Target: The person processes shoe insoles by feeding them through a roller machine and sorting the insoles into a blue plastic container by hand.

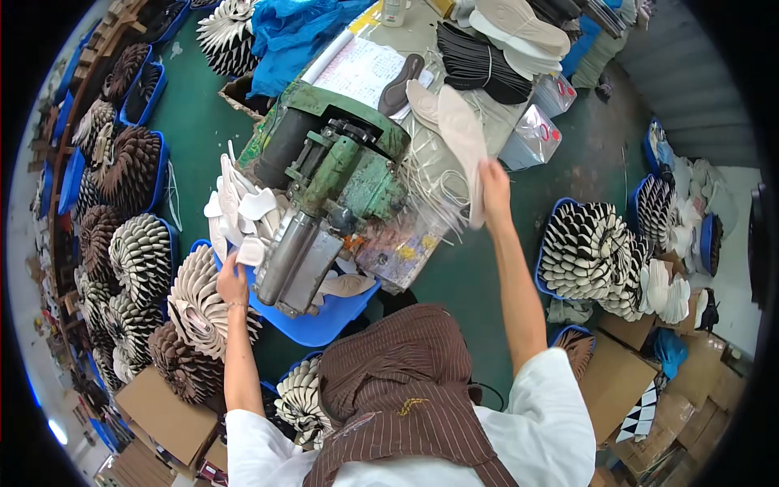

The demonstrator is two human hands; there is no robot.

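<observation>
My right hand [493,195] is closed on a long off-white insole [461,134], held by its edge above the right side of the bench. At the left of the green roller machine [341,174], my left hand [233,284] pinches the end of a white insole [251,251] at the bottom of a loose pile. That pile of white insoles [230,199] leans against the machine's side. Below the steel rollers [288,264], a blue basin [312,327] holds another pale insole [345,285]. A dark insole [401,84] lies on a written sheet [357,71] behind the machine.
Bundled black strips [480,65] and stacked pale insoles [523,36] lie on the bench's far end. Loose white strings [430,166] trail over its right side. Blue tubs of coiled insoles [588,247] stand on both sides, with cardboard boxes [166,414] at the lower left.
</observation>
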